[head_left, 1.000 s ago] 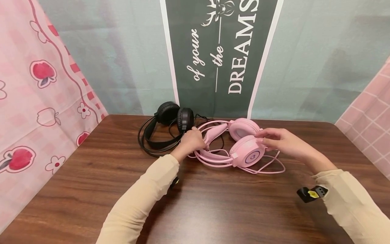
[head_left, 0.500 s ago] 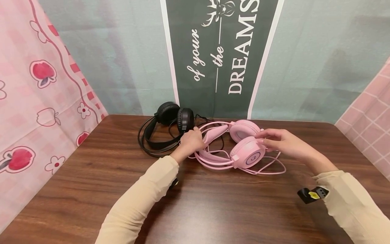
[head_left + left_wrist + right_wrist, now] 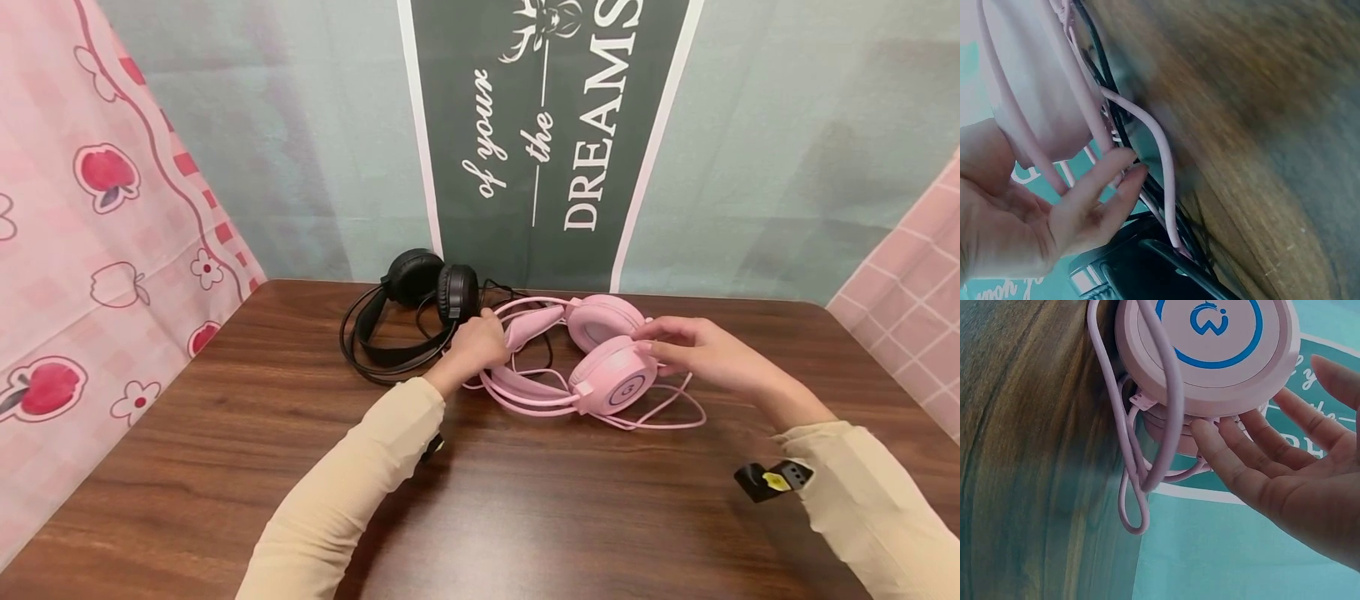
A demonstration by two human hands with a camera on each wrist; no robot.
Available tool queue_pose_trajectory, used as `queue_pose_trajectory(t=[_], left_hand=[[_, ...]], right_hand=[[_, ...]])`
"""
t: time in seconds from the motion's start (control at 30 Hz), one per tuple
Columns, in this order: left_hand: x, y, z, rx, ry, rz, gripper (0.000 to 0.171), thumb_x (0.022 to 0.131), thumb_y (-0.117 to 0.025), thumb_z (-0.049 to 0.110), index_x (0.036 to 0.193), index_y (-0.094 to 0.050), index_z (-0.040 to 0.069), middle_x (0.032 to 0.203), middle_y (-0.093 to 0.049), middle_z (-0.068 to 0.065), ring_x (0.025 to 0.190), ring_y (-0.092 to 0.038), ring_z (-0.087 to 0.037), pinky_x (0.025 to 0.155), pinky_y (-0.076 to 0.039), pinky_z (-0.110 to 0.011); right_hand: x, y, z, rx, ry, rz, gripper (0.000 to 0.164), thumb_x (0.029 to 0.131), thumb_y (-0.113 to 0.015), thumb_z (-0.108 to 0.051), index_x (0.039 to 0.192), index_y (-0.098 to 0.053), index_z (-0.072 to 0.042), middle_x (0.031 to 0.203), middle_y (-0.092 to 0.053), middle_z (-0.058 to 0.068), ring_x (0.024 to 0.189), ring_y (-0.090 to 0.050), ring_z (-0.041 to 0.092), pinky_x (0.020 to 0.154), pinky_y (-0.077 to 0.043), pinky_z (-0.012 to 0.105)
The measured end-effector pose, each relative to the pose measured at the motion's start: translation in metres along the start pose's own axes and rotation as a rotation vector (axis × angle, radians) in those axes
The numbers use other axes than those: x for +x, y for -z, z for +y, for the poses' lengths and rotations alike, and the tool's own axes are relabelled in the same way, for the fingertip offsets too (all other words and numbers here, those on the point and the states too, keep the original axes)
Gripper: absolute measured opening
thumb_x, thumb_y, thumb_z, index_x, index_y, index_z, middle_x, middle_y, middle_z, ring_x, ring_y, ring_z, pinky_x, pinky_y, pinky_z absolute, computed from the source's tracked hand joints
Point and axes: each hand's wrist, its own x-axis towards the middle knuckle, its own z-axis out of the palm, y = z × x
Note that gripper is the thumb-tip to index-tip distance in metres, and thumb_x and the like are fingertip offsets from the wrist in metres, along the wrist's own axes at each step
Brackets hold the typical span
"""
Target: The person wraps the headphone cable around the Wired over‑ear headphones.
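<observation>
Left grip (image 3: 476,343): curling its fingers round the headband (image 3: 1075,72) at the left end of the pink headset (image 3: 536,326); in the left wrist view the fingertips are bending in close together, with little gap between them.
Right grip (image 3: 693,350): reaching to the cups with its fingers extended and slightly bent, the thumb standing apart from them; the fingertips are touching the pink edges without closing round anything. Which finger is meeting which cup cannot be told.
Pink headset: lying on the surface (image 3: 570,517) towards its back edge, between the two grips, its headband pointing left and its cups pointing right.
Cups: the near cup (image 3: 617,377) is showing a ringed logo on its outer face; the far cup (image 3: 602,321) is sitting just behind it.
Pink cable (image 3: 1174,400): looping beside the near cup, below the right grip's fingers.
Black headset (image 3: 457,292): lying just left of the pink one, its near cup sitting right beside the left grip.
Black cord (image 3: 1100,50): running close along the pink headband.
Sleeves: a left sleeve (image 3: 345,483) and a right sleeve (image 3: 862,492), both cream, are covering the forearms.
Backdrop (image 3: 300,150): hanging behind the surface, bearing a dark lettered panel.
</observation>
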Motion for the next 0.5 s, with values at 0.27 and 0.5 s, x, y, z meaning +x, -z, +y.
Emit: queue_pose_trajectory(t=[0.27,0.5], left_hand=[[-0.005,0.011,0.003,0.02,-0.006,0.016,0.048,0.079,-0.065,0.023,0.116,-0.043,0.0,0.101,-0.059,-0.017,0.09,-0.059,-0.029,0.072,-0.051,-0.038],[-0.007,0.012,0.006,0.076,0.006,0.02,0.048,0.08,-0.065,0.025,0.116,-0.046,0.001,0.104,-0.058,-0.016,0.094,-0.058,-0.028,0.072,-0.051,-0.038]], right_hand=[[0.0,0.0,0.001,0.025,-0.017,-0.009,0.028,0.092,-0.056,-0.017,0.111,-0.057,0.004,0.1,-0.06,0.016,0.081,-0.062,0.013,0.071,-0.055,0.04],[0.0,-0.001,0.0,0.051,-0.014,-0.023,0.026,0.092,-0.056,-0.015,0.109,-0.057,0.005,0.096,-0.061,0.014,0.08,-0.062,0.013,0.069,-0.055,0.04]])
